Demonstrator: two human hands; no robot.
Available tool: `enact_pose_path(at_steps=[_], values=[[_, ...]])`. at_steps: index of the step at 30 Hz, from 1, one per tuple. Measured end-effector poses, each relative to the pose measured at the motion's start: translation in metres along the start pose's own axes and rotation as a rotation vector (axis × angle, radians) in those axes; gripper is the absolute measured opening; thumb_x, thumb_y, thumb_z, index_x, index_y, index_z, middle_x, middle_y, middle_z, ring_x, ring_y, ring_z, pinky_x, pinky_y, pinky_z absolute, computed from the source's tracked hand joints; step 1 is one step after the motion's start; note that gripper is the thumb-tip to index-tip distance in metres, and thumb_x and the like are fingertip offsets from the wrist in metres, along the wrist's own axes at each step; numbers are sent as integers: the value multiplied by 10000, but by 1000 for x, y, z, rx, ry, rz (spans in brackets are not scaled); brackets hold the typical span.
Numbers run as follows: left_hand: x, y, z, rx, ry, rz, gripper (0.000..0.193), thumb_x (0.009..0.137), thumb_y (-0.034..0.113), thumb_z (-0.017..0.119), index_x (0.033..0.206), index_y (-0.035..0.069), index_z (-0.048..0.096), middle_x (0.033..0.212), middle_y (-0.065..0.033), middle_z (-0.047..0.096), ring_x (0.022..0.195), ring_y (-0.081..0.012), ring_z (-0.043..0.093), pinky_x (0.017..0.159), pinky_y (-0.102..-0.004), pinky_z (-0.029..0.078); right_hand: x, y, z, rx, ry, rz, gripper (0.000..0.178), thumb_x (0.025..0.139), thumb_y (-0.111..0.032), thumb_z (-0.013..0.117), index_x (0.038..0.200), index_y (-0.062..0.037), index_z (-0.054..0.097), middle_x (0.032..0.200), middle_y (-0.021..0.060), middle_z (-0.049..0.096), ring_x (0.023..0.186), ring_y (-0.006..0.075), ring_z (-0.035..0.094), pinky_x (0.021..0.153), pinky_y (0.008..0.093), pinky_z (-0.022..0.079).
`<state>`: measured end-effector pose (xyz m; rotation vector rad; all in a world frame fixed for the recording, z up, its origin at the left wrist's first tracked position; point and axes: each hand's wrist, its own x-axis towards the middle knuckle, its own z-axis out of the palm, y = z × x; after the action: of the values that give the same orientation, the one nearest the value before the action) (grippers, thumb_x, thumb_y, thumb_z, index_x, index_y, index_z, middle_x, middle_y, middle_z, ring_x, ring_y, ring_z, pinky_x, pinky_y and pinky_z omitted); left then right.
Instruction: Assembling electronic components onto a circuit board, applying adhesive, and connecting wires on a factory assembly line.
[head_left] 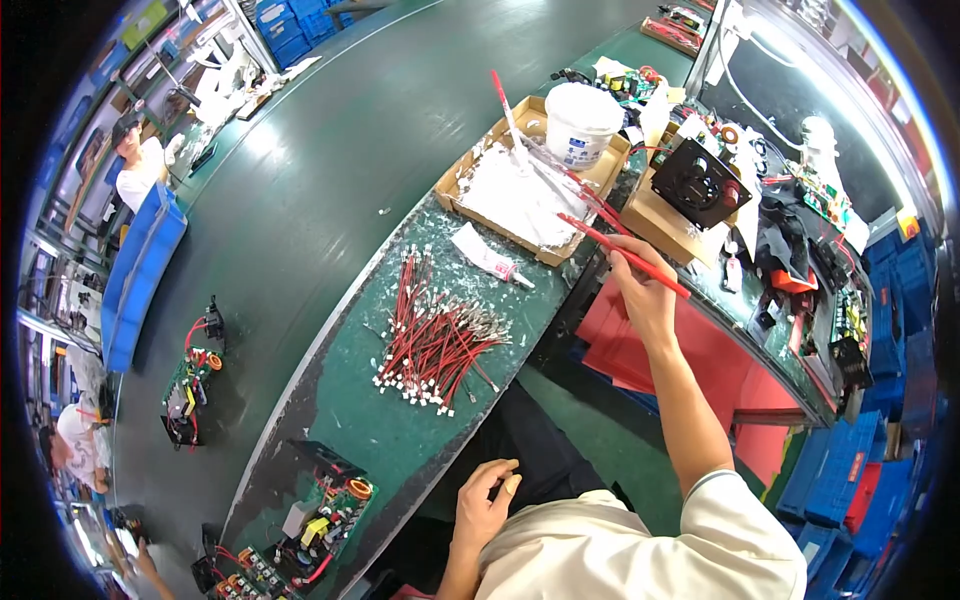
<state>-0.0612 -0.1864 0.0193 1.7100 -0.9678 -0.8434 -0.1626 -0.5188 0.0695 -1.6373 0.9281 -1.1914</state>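
My right hand (643, 283) is closed around a long, slim red stick (632, 254). Its far end reaches over the white paste (510, 195) in a shallow cardboard tray (462, 208); whether the tip touches the paste I cannot tell. More red sticks lie in the tray, smeared white, beside a white plastic tub (582, 125). My left hand (486, 500) hovers near my lap by the bench edge, fingers loosely curled, thumb apart, holding nothing. Left of the tray lie a white tube (488, 255) and a heap of red wires (435, 335) with white connectors.
At the bench's near end sits a circuit board assembly (325, 520). Another board (193, 385) rests on the dark green surface to the left. A black fan unit (700, 185) stands right of the tray. Blue crates (835, 470) are stacked at right. Co-workers (140, 165) appear at far left.
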Motion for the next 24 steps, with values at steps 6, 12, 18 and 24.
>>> enact_pose_path(at_steps=[6, 12, 18, 24], values=[[2, 0, 2, -6, -18, 10, 233, 870, 6, 669, 1100, -33, 662, 1059, -134, 668, 892, -196, 676, 767, -284, 540, 2, 6, 6, -209, -152, -380, 245, 798, 68, 597, 1011, -5, 695, 1056, 145, 693, 963, 261, 676, 849, 308, 518], [1, 0, 1, -11, 1, -23, 227, 869, -2, 664, 1093, -39, 659, 1063, -138, 671, 898, -202, 681, 770, -287, 544, 2, -5, 3, -270, -175, -326, 238, 806, 54, 592, 1012, -4, 695, 1036, 135, 696, 944, 238, 676, 836, 301, 519], [1, 0, 3, -4, -3, -6, 216, 869, -8, 659, 1082, -43, 659, 1057, -140, 676, 900, -201, 681, 767, -286, 545, 2, 2, 1, -258, -141, -296, 218, 824, 29, 597, 1014, -9, 698, 1011, 118, 701, 882, 186, 666, 776, 274, 510], [2, 1, 1, 4, -8, -15, 217, 867, -7, 662, 1082, -38, 664, 1058, -138, 680, 902, -201, 682, 770, -286, 545, -1, 0, 1, -244, -138, -296, 217, 829, 16, 598, 1021, -14, 695, 1009, 110, 705, 834, 166, 652, 729, 259, 501]])
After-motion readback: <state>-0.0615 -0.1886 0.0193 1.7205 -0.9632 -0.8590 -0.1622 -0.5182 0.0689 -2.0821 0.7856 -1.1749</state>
